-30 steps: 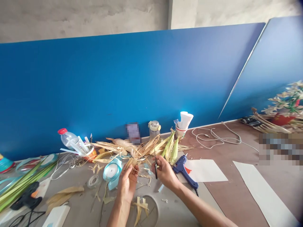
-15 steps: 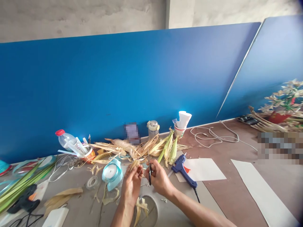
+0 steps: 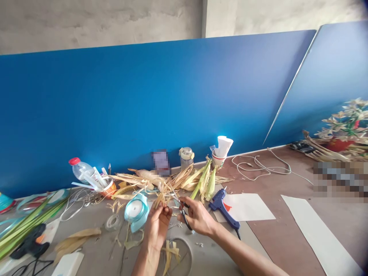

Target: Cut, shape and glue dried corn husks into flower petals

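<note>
My left hand is closed on a small piece of dried corn husk, pinched upright between thumb and fingers. My right hand grips black-handled scissors by their loops. The blades point up and left, close to the top of the husk piece; whether they touch it I cannot tell. Behind both hands lies a heap of dried corn husks, with greener husks at its right end. A roll of light-blue ribbon is left of my left hand. Husk strips lie over a clear round rim below.
A blue glue gun lies on white paper right of my right hand. Cups of sticks and rolled paper, a bottle and a jar line the blue partition. White cable lies right.
The scissors have turned from nearly upright to leaning up and left, with their blades now nearer the husk. My right hand has shifted slightly right; my left hand has lowered a little.
</note>
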The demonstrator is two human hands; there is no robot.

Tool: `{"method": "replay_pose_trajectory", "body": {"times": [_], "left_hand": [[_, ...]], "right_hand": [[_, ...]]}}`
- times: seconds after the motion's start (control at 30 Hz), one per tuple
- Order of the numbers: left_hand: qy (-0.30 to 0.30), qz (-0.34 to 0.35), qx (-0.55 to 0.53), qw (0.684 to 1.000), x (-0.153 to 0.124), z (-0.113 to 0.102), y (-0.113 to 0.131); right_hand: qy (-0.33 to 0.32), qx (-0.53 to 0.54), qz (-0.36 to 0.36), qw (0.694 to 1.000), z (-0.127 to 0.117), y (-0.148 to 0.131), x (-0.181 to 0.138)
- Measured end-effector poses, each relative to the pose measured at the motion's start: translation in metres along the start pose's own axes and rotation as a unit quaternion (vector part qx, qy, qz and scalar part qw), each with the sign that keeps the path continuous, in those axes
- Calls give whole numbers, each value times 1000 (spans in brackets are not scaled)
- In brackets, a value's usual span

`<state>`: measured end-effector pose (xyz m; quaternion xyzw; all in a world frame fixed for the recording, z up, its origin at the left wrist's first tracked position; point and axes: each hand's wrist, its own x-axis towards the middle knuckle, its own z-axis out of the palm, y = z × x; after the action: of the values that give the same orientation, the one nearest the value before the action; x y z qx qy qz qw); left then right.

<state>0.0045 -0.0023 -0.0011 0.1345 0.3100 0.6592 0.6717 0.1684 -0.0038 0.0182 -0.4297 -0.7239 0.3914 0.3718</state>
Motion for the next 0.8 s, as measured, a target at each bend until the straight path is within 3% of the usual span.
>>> {"method": "replay_pose_trajectory", "body": {"times": [0.2, 0.43, 0.8], "left_hand": [[19, 75, 99, 992, 1, 3, -3], [51, 180, 258, 948, 1, -6, -4], [67, 224, 361, 903, -1, -6, -3]], "right_hand": [[-2, -19, 14, 1000, 12, -1, -4], [1, -56, 28, 998, 16, -4, -8], [-18, -40, 46, 998, 19, -4, -8]]}}
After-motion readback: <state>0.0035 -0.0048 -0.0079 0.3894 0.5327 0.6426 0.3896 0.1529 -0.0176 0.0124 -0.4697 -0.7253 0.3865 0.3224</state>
